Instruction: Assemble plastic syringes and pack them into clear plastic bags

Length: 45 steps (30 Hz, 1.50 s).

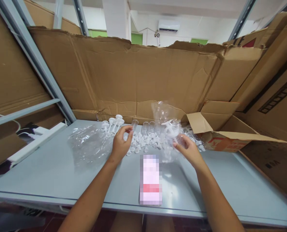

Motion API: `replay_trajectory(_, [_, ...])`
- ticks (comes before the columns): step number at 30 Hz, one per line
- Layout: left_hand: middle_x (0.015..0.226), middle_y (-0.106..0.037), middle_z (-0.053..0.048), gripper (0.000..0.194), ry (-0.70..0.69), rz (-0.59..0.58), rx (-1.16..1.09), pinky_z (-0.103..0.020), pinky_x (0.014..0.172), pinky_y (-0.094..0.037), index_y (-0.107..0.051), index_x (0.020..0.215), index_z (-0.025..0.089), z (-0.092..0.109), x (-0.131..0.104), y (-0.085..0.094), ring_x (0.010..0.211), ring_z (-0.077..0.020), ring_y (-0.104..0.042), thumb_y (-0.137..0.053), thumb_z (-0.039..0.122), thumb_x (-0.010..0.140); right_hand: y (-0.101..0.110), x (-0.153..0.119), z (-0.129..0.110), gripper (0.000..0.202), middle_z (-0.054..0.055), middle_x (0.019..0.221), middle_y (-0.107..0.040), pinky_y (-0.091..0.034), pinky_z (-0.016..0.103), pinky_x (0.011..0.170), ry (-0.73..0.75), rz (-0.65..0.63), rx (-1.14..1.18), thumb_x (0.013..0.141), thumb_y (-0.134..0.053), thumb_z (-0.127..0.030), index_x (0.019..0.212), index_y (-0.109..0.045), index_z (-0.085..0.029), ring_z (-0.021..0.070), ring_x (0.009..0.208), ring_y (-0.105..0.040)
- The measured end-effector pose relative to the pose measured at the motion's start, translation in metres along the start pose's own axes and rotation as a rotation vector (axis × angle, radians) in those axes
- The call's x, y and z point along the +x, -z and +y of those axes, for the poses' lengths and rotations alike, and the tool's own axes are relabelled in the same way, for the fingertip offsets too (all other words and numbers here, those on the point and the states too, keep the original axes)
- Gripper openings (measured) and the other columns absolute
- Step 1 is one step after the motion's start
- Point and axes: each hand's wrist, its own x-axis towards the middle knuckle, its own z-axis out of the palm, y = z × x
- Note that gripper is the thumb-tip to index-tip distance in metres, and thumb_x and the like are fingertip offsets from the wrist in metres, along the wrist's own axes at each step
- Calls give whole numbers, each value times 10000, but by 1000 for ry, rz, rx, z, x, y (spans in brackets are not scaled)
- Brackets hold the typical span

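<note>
My left hand [121, 143] has its thumb and fingers curled at a small clear ribbed plastic cylinder [135, 123], which it appears to pinch. A crinkled clear plastic bag [166, 124], with white plastic pieces [172, 129] showing in or behind it, hangs from the closed fingers of my right hand [188, 149]. Between the hands lies a spread of small white caps [145, 139]. Behind them stand similar clear cylinders [145, 127]. Several white parts with round heads and stems [115, 121] lie beyond my left hand.
An empty-looking clear plastic bag [89, 145] lies flat at left. A phone with a blurred screen [150, 180] rests near the front edge of the grey table [49, 174]. An open cardboard box [227, 140] stands right; a cardboard wall [138, 77] closes the back. A white power strip [37, 143] is at left.
</note>
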Motion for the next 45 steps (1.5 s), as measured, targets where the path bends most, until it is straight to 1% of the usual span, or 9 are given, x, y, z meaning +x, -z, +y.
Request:
replay_trajectory(5, [912,-650,-6,181,-259,-485,316,-490,1027,-149,-616,919,244,-2,-11,-11,959,-200,-520,-503,206,784,1,3,3,411,68,1075,-611,-404,390,897,90,126,265,710,-620,-398,1070,-549,-212,252,1009,-550])
replay_trajectory(14, [798,-640,-6,204,-409,-649,376,-503,1048,-49,-650,800,237,-6,-23,-33,888,-172,-528,-488,115,773,-1,2,0,427,80,1061,-612,-410,373,869,141,158,197,705,-624,-401,1072,-546,-197,251,983,-552])
replay_trajectory(18, [802,-647,4,241,-374,-575,279,-492,1037,-137,-631,824,224,-6,-20,-31,829,-147,-563,-446,75,787,0,2,0,440,73,1076,-609,-409,367,859,80,95,75,699,-611,-437,1065,-554,-199,252,990,-544])
replay_trajectory(23, [940,-633,-42,243,-256,-165,27,-369,875,-417,-615,958,226,0,-13,-20,904,-161,-566,-437,130,822,1,0,-4,414,68,986,-626,-435,360,780,-8,-84,-60,714,-578,-454,1026,-580,-182,246,890,-566])
replay_trajectory(31, [1092,-552,-66,308,-231,192,-3,-358,899,-446,-563,1111,225,3,-6,-4,1008,-178,-541,-479,181,819,-3,-5,-10,340,55,982,-621,-445,341,776,69,-363,-93,728,-582,-382,1009,-580,-190,229,891,-565])
replay_trajectory(34, [1188,-497,-90,389,-252,197,26,-367,925,-432,-485,1205,214,2,-4,-2,1057,-190,-520,-477,183,818,-3,-7,-13,316,50,1019,-608,-444,339,788,117,-444,-102,732,-584,-356,1006,-574,-199,225,913,-559])
replay_trajectory(38, [1241,-485,-98,417,-364,51,103,-407,1000,-349,-433,1248,203,2,-3,0,1158,-205,-447,-445,192,831,-3,-10,-20,316,44,1012,-611,-451,328,781,136,-546,-109,732,-589,-347,1013,-572,-202,215,896,-566])
replay_trajectory(42, [1130,-590,-43,337,-422,-81,96,-467,1063,-204,-491,1175,227,4,-5,3,1119,-178,-489,-351,205,870,-3,-10,-20,353,48,1038,-616,-454,338,790,149,-523,-120,720,-602,-341,1044,-575,-204,222,913,-571])
replay_trajectory(45, [1091,-611,-36,310,-323,-21,28,-475,1070,-153,-537,1103,225,6,-7,5,1127,-181,-482,-320,233,881,-3,-8,-13,362,56,1047,-623,-464,362,779,143,-440,-130,713,-605,-354,1044,-584,-208,239,910,-581])
